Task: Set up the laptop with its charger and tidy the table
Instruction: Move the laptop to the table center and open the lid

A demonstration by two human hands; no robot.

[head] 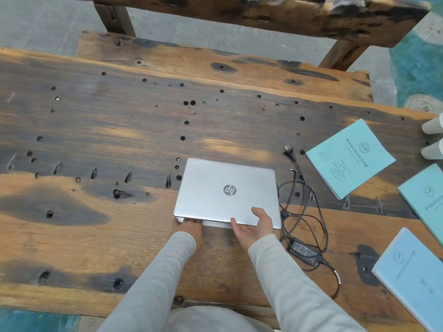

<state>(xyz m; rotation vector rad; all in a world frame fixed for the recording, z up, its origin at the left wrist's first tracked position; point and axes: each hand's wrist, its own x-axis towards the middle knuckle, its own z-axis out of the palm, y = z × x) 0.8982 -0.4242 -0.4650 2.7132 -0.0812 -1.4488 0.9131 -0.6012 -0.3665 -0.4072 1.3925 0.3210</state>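
The right hand (253, 227) grips the lid edge of the silver laptop (227, 191), thumb on top, likely to lift it open. The left hand (189, 227) holds the base down. The charger (304, 251) lies loose just beside, not plugged in. 3 booklets (350, 158) lie scattered on the table (96, 130).

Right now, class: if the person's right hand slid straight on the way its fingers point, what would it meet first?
The right hand points away from the person, across the closed laptop whose near edge it already holds. Going on, it would likely just cross the lid, then reach bare table; depth is uncertain.
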